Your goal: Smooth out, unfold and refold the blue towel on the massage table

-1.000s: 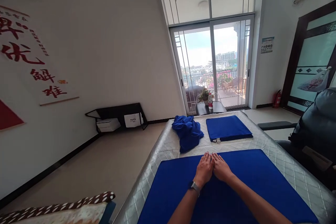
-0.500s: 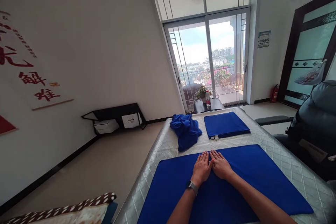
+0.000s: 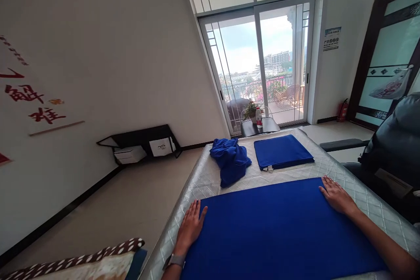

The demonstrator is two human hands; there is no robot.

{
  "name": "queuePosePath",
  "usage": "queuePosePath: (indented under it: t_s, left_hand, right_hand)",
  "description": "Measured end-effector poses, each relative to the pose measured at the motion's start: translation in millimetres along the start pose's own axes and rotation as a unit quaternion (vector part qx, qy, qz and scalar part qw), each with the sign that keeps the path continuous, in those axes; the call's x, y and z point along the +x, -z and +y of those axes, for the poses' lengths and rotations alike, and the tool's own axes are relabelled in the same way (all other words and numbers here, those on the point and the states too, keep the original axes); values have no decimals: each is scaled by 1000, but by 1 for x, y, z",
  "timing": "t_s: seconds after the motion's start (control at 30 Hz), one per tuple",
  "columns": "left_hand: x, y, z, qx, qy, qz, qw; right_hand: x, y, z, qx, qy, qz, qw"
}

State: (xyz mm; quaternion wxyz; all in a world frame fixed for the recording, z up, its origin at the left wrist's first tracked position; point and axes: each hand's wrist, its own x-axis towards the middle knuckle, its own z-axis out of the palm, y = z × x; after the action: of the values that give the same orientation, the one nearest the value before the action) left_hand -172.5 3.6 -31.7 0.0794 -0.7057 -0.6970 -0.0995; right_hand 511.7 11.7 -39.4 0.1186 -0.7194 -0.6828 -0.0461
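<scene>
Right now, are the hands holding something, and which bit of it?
Nothing is held. The left hand and right hand lie flat and open at the far corners of the spread blue cloth.

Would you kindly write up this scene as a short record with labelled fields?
Left hand: palm down at the far left corner of the smooth, flat blue cloth; grey-banded watch on wrist
Right hand: palm down at the cloth's far right corner
Surface: silvery quilted mattress
Beyond flat cloth: crumpled blue cloth on the left, neatly folded blue cloth with white tag on the right
</scene>
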Motion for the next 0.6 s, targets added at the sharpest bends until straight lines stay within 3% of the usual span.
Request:
queuePosePath:
  t_s: [0.33,0.47,0.6]
  left_hand:
    - [-1,6,8,-6,-14,12,1000]
    - [-3,20,14,16,-34,-7,999]
    - [3,40,39,25,15,-3,1000]
  right_hand:
    - [1,-2,-6,-26,-13,-8,1000]
    - [-1,14,-12,-47,-14,-16,999]
    - [-11,43,-45,-76,4,42,996]
